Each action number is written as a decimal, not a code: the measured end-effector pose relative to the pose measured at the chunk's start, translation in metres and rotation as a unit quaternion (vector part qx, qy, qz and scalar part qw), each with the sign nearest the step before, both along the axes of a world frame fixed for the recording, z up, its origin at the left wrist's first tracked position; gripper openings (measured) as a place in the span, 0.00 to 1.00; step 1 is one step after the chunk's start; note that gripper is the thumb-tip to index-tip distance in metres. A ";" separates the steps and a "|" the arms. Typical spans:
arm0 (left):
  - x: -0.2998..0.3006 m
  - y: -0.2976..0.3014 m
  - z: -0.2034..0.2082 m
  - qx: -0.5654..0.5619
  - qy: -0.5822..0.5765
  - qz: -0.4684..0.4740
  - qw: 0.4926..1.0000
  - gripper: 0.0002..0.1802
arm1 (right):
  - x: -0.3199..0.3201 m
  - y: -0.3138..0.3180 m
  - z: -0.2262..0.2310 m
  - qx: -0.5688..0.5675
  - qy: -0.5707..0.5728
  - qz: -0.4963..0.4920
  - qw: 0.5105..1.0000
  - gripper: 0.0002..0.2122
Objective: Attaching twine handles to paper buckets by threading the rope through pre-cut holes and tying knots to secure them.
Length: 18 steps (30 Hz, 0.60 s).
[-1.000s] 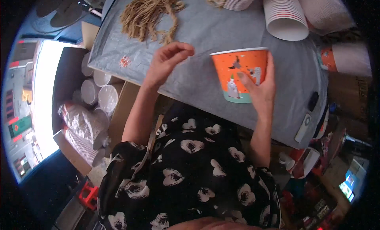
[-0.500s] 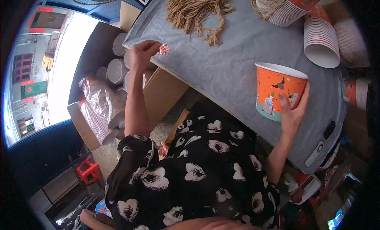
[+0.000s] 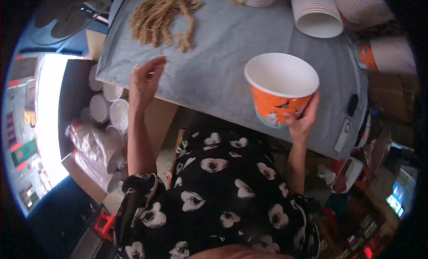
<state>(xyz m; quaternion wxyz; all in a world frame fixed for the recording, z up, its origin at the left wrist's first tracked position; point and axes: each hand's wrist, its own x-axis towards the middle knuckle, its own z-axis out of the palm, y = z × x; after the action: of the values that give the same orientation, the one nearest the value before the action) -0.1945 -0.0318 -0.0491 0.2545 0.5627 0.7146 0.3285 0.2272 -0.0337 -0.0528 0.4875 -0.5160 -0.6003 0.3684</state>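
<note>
My right hand [image 3: 302,121] grips an orange paper bucket [image 3: 278,106] by its side, thumb in front and fingers behind. The bucket has a white inside, dark printed figures and a green band at its foot. It is held over the grey tabletop with its mouth tipped toward me, and no contents show inside. My left hand [image 3: 146,78] is at the table's left front edge, its fingers curled in. A small pale reddish bit shows at its knuckles; what the fingers hold is hidden. Beyond that hand lies a bundle of brown twine [image 3: 161,19].
Nested paper buckets [image 3: 317,18] lie at the table's far right. A black marker-like object [image 3: 352,104] and a white flat tool [image 3: 343,135] are on the right edge. At left, a cardboard box [image 3: 84,178] holds white buckets and a bagged stack. A red stool [image 3: 105,224] stands below.
My view has shifted. The bucket has tipped so that its open mouth now shows. The small red-and-white clump at my left fingertips no longer shows there, and those fingers have curled.
</note>
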 end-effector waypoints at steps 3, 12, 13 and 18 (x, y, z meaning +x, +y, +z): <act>0.071 0.011 0.008 0.020 -0.155 -0.186 0.970 0.27 | 0.013 -0.004 -0.003 0.000 -0.005 0.033 0.999 0.61; 0.148 0.051 0.019 0.183 -0.017 -0.411 0.893 0.12 | 0.014 0.001 0.038 0.013 -0.029 0.048 0.998 0.53; 0.151 0.050 0.021 0.181 -0.016 -0.413 0.892 0.12 | 0.014 0.004 0.038 0.061 -0.122 0.060 0.989 0.53; 0.177 0.056 0.022 0.015 -0.259 -0.305 0.916 0.14 | -0.024 0.008 0.055 0.095 -0.371 0.031 0.923 0.50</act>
<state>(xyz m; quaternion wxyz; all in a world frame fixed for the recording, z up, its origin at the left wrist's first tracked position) -0.0180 0.0238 -0.0273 0.5101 0.6521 0.4124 0.3801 0.2036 -0.0260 0.0026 0.2644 -0.5482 -0.7862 0.1069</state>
